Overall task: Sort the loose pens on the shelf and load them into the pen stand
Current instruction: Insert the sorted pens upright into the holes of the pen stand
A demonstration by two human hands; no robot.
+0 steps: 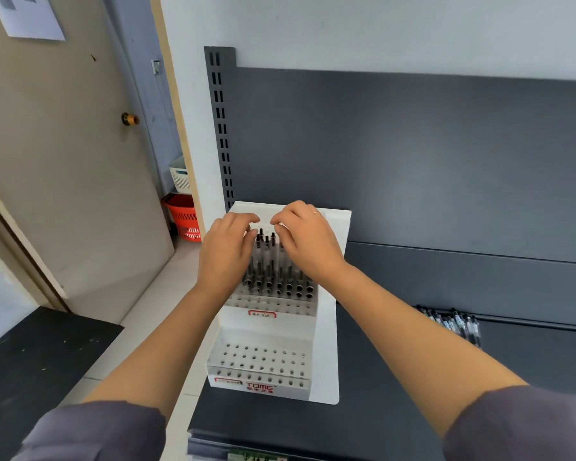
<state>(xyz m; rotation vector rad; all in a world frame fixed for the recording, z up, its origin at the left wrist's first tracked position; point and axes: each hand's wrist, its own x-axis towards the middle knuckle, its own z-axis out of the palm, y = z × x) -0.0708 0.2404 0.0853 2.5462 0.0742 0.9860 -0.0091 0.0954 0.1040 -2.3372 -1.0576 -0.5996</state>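
At the far left, beyond the shelf end, an orange basket (183, 216) sits on the floor beside the door (64, 161). Moving in, our left hand (225, 254) is at the upper tier of the white pen stand (326, 344). Its fingers (246, 218) curl over the left side of the standing pens (268, 261), and its thumb lies against them. Those pens stand upright in the holes, tilted slightly back. The front holes of that tier and the whole lower tier look empty.

Our right hand (308, 242) mirrors the left, its fingers (281, 217) curled and pinching at the pen tops. Blur keeps us from telling which pen it holds. We judge that both hands are seating or straightening this batch.

Further right, well apart from both hands, the loose pens (454, 322) lie flat on the dark shelf (396, 377) in a side-by-side row. Their long axes run roughly front to back. They lie to the right of and nearer to us than the right hand, which is clearly closer to them. We expect that hand to reach there next and turn a pen upright for the holes.
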